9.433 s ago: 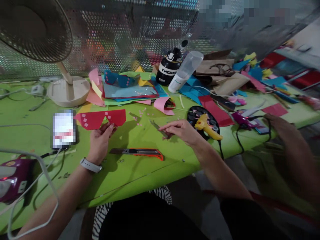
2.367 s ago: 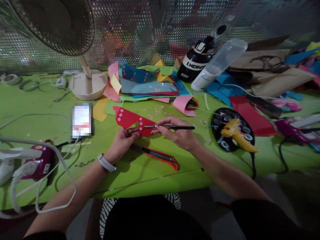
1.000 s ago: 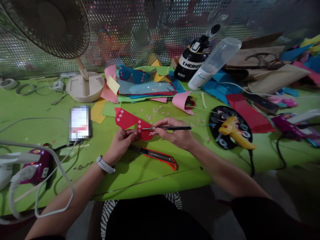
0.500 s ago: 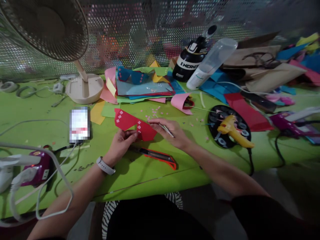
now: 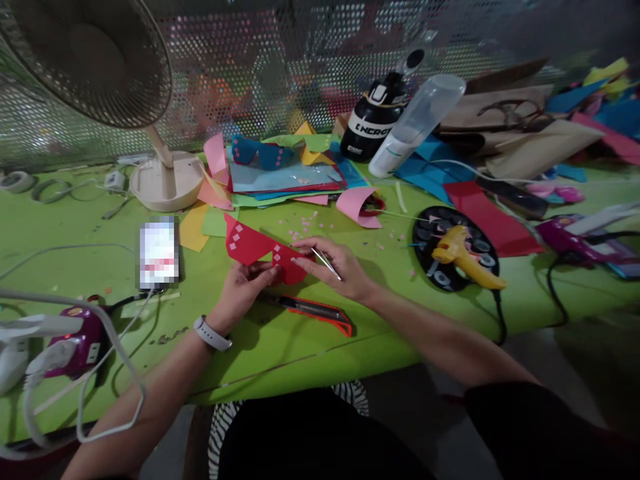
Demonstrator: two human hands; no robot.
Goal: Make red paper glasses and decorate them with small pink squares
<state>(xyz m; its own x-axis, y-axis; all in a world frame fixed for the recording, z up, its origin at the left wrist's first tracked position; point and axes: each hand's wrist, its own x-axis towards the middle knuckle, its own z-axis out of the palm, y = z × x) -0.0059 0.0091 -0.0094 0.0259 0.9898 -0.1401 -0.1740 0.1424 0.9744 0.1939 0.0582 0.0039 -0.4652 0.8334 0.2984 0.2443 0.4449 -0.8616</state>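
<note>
My left hand (image 5: 243,291) pinches the lower middle of a red paper glasses cutout (image 5: 291,270), holding it tilted over the green table. Small pale pink diamonds run in a short row on each lens of the cutout. My right hand (image 5: 340,267) has a slim pair of metal tweezers (image 5: 326,262) in its grip, and its fingertips are at the cutout's right end. Whether a paper bit sits under those fingertips is hidden. Just below both hands lies an orange and black utility knife (image 5: 315,309). Tiny pink paper bits (image 5: 306,223) are scattered behind the cutout.
A yellow hot glue gun (image 5: 463,253) rests on a round black tray (image 5: 423,233) at right. Behind are blue paper glasses (image 5: 273,155) on stacked sheets, a black bottle (image 5: 367,127) and a clear bottle (image 5: 425,120). A fan (image 5: 167,180), a phone (image 5: 159,253) and cables stand left.
The right fingertips have come down onto the cutout's right lens, and the tweezers have swung slightly in the hand. The cutout has tilted a little. The whole view has shifted slightly.
</note>
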